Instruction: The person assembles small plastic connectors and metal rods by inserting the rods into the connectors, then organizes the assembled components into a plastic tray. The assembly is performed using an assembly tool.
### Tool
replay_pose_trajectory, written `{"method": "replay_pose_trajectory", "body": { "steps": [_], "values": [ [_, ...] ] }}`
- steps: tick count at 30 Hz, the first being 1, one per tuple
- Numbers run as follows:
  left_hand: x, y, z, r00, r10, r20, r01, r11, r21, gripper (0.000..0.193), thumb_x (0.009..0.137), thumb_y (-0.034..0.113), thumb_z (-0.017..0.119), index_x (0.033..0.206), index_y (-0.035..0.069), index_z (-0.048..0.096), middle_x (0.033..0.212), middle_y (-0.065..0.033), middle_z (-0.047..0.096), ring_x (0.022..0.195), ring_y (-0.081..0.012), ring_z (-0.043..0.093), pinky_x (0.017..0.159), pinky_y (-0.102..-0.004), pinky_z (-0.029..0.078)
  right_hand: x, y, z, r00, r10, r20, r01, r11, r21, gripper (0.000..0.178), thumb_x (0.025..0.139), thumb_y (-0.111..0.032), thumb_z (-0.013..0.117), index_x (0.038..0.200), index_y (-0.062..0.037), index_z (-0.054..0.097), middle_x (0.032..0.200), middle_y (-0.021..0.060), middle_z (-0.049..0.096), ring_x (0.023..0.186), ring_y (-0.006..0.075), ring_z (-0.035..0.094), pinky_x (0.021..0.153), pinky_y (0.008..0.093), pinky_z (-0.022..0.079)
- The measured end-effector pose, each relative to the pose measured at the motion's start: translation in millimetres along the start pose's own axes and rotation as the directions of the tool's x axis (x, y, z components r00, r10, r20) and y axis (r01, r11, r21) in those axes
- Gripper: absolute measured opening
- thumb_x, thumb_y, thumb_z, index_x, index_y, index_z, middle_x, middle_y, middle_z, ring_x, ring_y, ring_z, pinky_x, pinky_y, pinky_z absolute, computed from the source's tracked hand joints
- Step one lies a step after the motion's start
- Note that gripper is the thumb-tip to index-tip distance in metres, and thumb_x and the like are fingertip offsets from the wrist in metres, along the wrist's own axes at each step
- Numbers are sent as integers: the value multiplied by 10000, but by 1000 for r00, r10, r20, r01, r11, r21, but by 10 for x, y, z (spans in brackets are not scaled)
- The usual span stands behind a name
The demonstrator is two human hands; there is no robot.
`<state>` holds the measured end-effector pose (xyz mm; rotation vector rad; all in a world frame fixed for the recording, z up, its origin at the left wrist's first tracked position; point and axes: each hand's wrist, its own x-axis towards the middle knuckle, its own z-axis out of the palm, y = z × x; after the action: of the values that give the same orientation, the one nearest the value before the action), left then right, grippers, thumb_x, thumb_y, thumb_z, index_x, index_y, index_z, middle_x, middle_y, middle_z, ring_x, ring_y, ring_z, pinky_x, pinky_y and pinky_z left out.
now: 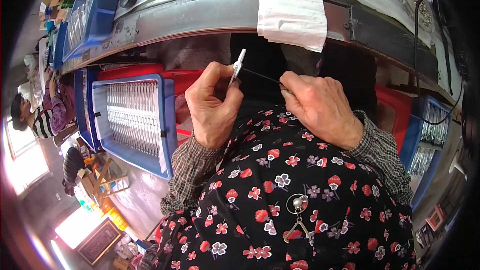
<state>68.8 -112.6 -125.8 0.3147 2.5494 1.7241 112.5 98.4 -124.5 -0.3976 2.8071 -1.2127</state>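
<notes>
Between the thumb and fingers of my left hand [214, 106] is a slim, shiny silver metal piece [239, 64], its narrow end pointing up. Its exact kind is not clear. My right hand [320, 106] is closed around a thin dark rod [262, 75], like a needle file, whose grip end the fingers hide. The rod runs leftward to the silver piece and seems to meet it just above my left fingertips. Both hands are in front of my black flowered apron [280, 180], below the workbench edge.
A blue crate [167, 135] with rows of similar silver pieces stands at left. Ahead is the workbench [200, 15], with a white cloth [291, 17] over its edge. A black cable [416, 45] hangs at right, near another blue bin [411, 152]. Another person [42, 120] sits far left.
</notes>
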Motion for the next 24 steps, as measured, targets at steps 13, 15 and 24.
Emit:
{"method": "replay_pose_trajectory", "body": {
  "steps": [13, 15, 24],
  "values": [
    [-17, -71, 5, 1000, -13, 28, 13, 1000, 22, 133, 790, -94, 622, 910, -40, 608, 724, -7, 575, 652, -29, 518, 585, -198, 422, 79, 160, -33, 962, 90, 257, -195, 886, 420, 197, 875, -157, 543, 840, 36, 548, 708, 243, 561, 698, 440, 575, 639, 473, 440],
    [-17, -93, 10, 1000, 3, 21, -3, 1000, 21, 134, 789, -95, 623, 910, -40, 608, 723, -6, 574, 651, -28, 519, 583, -197, 421, 73, 240, 16, 959, 6, 284, -145, 871, 470, 204, 946, -162, 549, 896, 35, 555, 694, 116, 503, 625, 164, 454, 618, 332, 429],
    [-21, -135, 24, 1000, 24, 15, -25, 999, 48, 133, 790, -101, 623, 907, -39, 612, 713, -3, 568, 634, -27, 503, 566, -199, 406, 116, 293, 21, 922, -1, 388, -240, 785, 571, 191, 961, -149, 543, 864, 15, 547, 691, 1, 450, 654, 80, 413, 601, 282, 393]
  ]
}}
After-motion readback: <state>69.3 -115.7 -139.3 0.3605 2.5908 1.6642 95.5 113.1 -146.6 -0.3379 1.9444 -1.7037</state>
